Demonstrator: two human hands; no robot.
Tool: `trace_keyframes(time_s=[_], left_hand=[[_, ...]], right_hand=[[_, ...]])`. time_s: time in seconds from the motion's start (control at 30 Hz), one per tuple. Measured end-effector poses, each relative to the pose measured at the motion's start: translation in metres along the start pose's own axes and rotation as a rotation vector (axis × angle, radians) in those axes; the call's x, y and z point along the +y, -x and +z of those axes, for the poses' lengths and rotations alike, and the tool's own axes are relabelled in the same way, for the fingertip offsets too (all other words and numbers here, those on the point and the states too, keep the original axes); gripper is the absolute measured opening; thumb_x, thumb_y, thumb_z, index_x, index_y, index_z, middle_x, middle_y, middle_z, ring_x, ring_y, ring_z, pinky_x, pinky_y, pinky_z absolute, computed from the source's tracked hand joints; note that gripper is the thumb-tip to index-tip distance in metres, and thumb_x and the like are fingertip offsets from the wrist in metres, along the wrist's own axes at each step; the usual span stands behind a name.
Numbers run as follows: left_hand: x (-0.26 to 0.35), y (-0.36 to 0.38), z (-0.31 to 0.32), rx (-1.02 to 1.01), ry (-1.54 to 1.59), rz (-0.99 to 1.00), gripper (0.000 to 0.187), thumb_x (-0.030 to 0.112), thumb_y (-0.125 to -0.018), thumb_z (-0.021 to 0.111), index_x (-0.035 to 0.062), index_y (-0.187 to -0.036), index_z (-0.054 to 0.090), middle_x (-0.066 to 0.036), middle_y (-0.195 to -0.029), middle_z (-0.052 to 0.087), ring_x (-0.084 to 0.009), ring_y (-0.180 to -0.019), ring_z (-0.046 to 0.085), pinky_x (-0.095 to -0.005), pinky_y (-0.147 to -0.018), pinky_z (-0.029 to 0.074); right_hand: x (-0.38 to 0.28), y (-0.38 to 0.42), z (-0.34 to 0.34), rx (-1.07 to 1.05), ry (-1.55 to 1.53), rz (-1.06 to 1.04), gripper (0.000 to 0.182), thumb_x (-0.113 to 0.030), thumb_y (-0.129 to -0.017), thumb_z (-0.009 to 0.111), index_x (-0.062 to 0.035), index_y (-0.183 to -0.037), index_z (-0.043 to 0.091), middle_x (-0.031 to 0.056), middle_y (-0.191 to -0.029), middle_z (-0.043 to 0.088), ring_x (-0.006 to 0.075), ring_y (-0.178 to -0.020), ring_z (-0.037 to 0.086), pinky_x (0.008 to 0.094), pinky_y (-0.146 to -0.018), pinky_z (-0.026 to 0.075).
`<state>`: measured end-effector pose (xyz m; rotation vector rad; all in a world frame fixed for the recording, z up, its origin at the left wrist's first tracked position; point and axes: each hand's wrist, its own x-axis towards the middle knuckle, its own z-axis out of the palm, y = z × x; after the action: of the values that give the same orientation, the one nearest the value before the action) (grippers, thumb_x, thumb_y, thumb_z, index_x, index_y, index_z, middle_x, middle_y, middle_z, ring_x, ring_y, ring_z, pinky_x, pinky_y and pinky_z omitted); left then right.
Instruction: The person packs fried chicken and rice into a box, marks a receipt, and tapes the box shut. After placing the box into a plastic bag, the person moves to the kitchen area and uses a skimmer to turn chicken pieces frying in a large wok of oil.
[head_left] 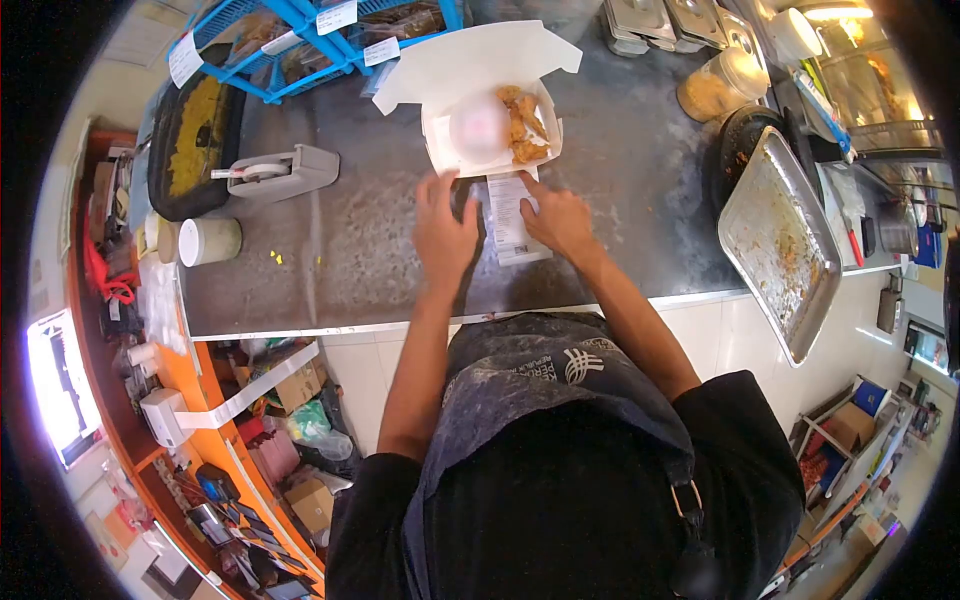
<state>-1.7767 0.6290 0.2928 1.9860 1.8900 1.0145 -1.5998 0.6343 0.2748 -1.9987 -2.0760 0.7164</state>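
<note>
An open white cardboard box (pixel 440 150) with its lid (pixel 480 65) folded back stands on the dark worktop. Fried chicken pieces (pixel 525 125) fill its right side, and a round, blurred pale item (pixel 478 127) lies on the left. My left hand (pixel 445 225) is open, its fingertips at the box's front left edge. A printed receipt (pixel 508 215) lies flat in front of the box. My right hand (pixel 560 217) is open beside it, index finger stretched towards the box's front edge and thumb over the receipt's right side. Exact fingertip contact is hard to tell.
A tape dispenser (pixel 285 172), a lidded tub (pixel 210 242) and a black tray of yellow food (pixel 195 140) stand on the left. Blue baskets (pixel 275 85) are behind. On the right are a jar (pixel 722 85) and a metal tray (pixel 785 245) overhanging the worktop's edge.
</note>
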Motion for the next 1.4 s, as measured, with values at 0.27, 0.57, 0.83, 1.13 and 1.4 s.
trace_keyframes(time_s=[0.27, 0.57, 0.83, 1.13, 1.4], left_hand=[[-0.020, -0.045, 0.000, -0.252, -0.136, 0.149, 0.011, 0.014, -0.080, 0.063, 0.0096, -0.088, 0.070, -0.006, -0.085, 0.066, -0.0281, -0.085, 0.055, -0.0375, -0.076, 0.045], [-0.016, 0.001, 0.002, -0.002, -0.011, 0.225, 0.025, 0.015, -0.076, 0.066, 0.0101, -0.101, 0.065, -0.010, -0.116, 0.055, -0.0286, -0.090, 0.053, -0.0404, -0.081, 0.042], [-0.025, 0.037, 0.009, -0.444, -0.050, 0.268, 0.057, 0.033, -0.072, 0.070, 0.0104, -0.122, 0.056, -0.010, -0.136, 0.044, -0.0306, -0.126, 0.035, -0.0472, -0.103, 0.024], [-0.028, 0.036, 0.000, -0.526, -0.028, 0.233, 0.070, 0.032, -0.064, 0.076, 0.0101, -0.126, 0.054, -0.011, -0.139, 0.041, -0.0318, -0.127, 0.035, -0.0483, -0.105, 0.024], [-0.017, 0.003, -0.009, 0.025, 0.024, 0.197, 0.055, 0.018, -0.067, 0.074, 0.0099, -0.118, 0.055, -0.016, -0.129, 0.045, -0.0297, -0.105, 0.051, -0.0420, -0.090, 0.040]], right_hand=[[-0.002, -0.008, -0.007, -0.046, 0.090, -0.068, 0.057, -0.028, -0.082, 0.048, -0.0183, -0.137, 0.042, 0.0250, -0.076, 0.064, 0.0409, -0.071, 0.065, 0.0509, -0.070, 0.052], [0.014, -0.006, 0.027, 0.202, -0.189, 0.042, 0.042, -0.029, -0.080, 0.067, -0.0121, -0.114, 0.051, 0.0223, -0.087, 0.066, 0.0395, -0.074, 0.064, 0.0506, -0.061, 0.050], [0.010, -0.003, 0.021, 0.281, -0.016, -0.185, 0.041, -0.024, -0.082, 0.063, -0.0149, -0.120, 0.054, 0.0138, -0.089, 0.061, 0.0369, -0.069, 0.064, 0.0466, -0.058, 0.052], [0.006, -0.004, 0.017, 0.256, 0.028, -0.193, 0.031, -0.015, -0.079, 0.060, -0.0157, -0.110, 0.064, 0.0123, -0.093, 0.059, 0.0315, -0.073, 0.064, 0.0428, -0.056, 0.053], [0.020, -0.011, 0.038, 0.445, 0.204, -0.550, 0.035, -0.011, -0.070, 0.061, -0.0117, -0.105, 0.067, 0.0036, -0.108, 0.059, 0.0244, -0.103, 0.051, 0.0434, -0.087, 0.041]])
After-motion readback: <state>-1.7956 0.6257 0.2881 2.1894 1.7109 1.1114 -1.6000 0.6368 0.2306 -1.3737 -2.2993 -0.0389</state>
